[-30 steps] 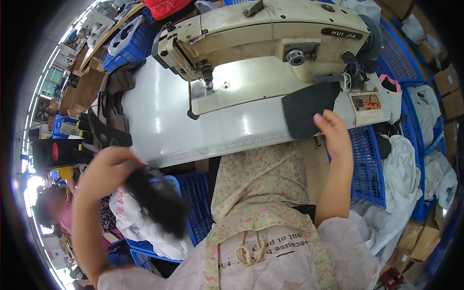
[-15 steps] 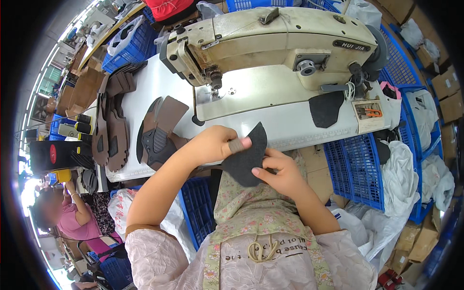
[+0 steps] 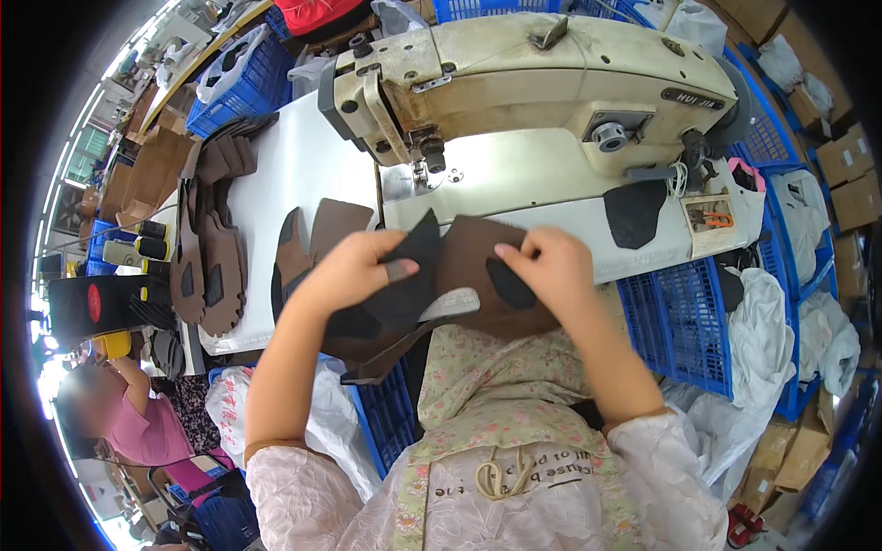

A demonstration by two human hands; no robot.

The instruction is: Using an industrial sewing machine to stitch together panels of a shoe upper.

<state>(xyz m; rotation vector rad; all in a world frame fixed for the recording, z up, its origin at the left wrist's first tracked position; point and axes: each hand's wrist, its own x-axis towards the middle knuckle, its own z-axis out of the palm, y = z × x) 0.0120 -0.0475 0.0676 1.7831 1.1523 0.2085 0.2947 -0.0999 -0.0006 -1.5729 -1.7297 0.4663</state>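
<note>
My left hand (image 3: pixel 354 273) pinches a black fabric piece (image 3: pixel 419 246) between thumb and fingers in front of the sewing machine. A brown shoe-upper piece (image 3: pixel 470 248) with a black patch is gripped at its right part by my right hand (image 3: pixel 557 268), thumb on top. This brown piece spreads over the table's front edge, and its left part runs beneath the black fabric and my left hand. Another brown piece (image 3: pixel 342 220) shows behind my left hand. The sewing machine (image 3: pixel 524 83) stands just beyond both hands, its needle area bare of material.
Stacked brown shoe pieces (image 3: pixel 216 266) lie on the white table (image 3: pixel 303 147) at left. A separate black piece (image 3: pixel 636 214) and a tray with orange-handled snips (image 3: pixel 710 220) lie at right. Blue crates (image 3: pixel 675 321) with white bags flank the table. A person in pink (image 3: pixel 156 418) sits at left.
Both hands held the black fabric piece; now only my left hand does, further left. My right hand has moved up and grips a brown shoe-upper piece now lying across the table's front edge.
</note>
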